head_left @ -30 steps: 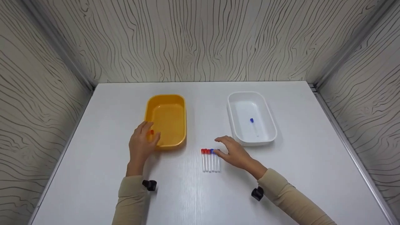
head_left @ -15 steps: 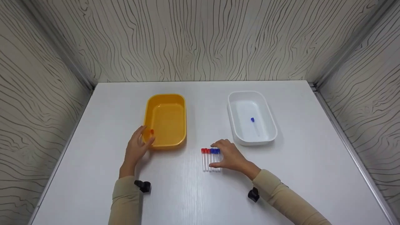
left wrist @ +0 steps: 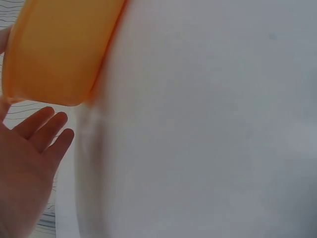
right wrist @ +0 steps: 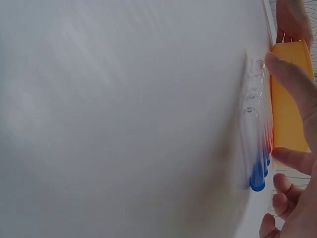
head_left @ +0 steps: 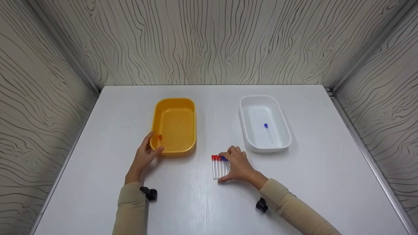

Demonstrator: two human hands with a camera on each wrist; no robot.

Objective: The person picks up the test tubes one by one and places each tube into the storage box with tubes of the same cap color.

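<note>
My right hand [head_left: 241, 166] is over a row of clear test tubes [head_left: 216, 169] with red and blue caps, its thumb by the rounded ends and its index finger by the caps. In the right wrist view the blue-capped tubes [right wrist: 257, 176] lie between the spread thumb [right wrist: 292, 82] and index finger. My left hand [head_left: 141, 160] is at the near left corner of a yellow tray [head_left: 178, 125], index finger and thumb along its rim. The left wrist view has the other fingers [left wrist: 47, 130] loosely extended below the tray. One red-capped tube [head_left: 160, 137] lies inside it.
A white tray [head_left: 256, 116] stands at the back right with one blue-capped tube [head_left: 266, 125] inside. Both trays rest on a white table [head_left: 192, 209] enclosed by wood-patterned panels [head_left: 209, 42]. Each sleeve has a small black camera mount [head_left: 151, 194] near the cuff.
My right hand has come down and left over the tube row, with thumb and index finger now reaching its two ends. My left hand has drawn back from inside the yellow tray to its corner.
</note>
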